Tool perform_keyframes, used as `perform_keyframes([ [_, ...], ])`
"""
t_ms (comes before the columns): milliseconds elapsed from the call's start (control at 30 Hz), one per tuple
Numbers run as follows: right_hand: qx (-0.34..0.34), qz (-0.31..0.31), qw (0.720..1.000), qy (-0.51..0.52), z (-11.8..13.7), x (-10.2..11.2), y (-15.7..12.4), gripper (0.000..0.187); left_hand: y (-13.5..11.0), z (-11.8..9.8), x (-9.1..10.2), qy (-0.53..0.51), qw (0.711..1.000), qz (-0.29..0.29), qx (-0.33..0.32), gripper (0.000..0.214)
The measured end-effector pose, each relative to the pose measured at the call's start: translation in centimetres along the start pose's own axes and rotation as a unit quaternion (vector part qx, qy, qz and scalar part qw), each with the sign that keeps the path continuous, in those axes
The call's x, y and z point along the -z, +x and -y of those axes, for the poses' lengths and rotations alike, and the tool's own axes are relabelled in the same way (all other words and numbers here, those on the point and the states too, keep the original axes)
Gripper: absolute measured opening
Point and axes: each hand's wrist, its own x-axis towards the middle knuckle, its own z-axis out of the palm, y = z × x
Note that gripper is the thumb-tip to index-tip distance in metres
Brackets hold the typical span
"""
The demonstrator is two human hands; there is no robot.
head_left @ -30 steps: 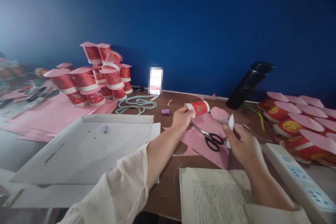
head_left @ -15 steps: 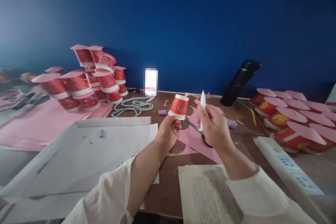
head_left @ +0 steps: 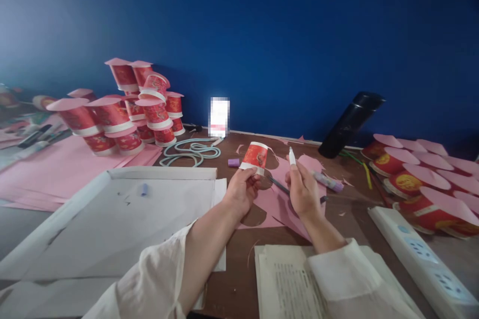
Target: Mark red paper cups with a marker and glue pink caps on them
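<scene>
My left hand (head_left: 241, 192) is closed on the lower edge of a red paper cup (head_left: 255, 155) with a gold print, its wider white rim down. Upright in my closed right hand (head_left: 304, 192) is a white marker pen (head_left: 292, 156), uncapped tip pointing up; my fingers hide its lower part. Beneath the right hand, scissors (head_left: 279, 184) lie on pink paper with round cut-outs (head_left: 275, 209). A purple cap (head_left: 234, 162) rests left of the cup. Just right of my right hand lies a purple-and-white tube (head_left: 329, 182).
Stacked red cups with pink paper discs (head_left: 153, 112) stand at left; several more (head_left: 422, 174) sit at right. A shallow white box (head_left: 93, 229), pale cable (head_left: 192, 149), lit phone (head_left: 219, 115), leaning black flask (head_left: 350, 122), power strip (head_left: 426, 259) and printed papers (head_left: 288, 279) surround my hands.
My right hand has shifted its hold on the pen, so less of it shows and the lower end is covered. The cup has dropped slightly in view, still in my left hand.
</scene>
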Motion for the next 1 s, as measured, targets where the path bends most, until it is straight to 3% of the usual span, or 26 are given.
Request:
perform_keyframes([
  [167,-0.014,0.030,0.999,0.033,0.5,-0.4,-0.5,0.037,0.1,-0.2,0.2,0.002,1.000,0.001,-0.005,0.009],
  [300,0.029,0.014,0.998,0.054,-0.2,-0.6,-0.7,0.046,0.2,-0.4,0.3,-0.002,1.000,0.019,0.004,0.009],
  [633,0.068,0.015,0.998,0.007,-0.6,-0.7,-1.0,0.034,0.3,-0.2,0.4,-0.013,0.999,0.036,0.002,0.012],
  [800,0.047,0.035,0.998,0.024,-0.3,-0.9,-1.4,0.052,0.4,-0.1,0.4,-0.020,0.999,0.045,-0.009,0.015],
  [1000,0.082,0.064,0.994,0.044,-0.9,-1.3,-1.7,0.082,0.3,0.1,0.3,-0.026,0.997,0.067,-0.013,0.016],
])
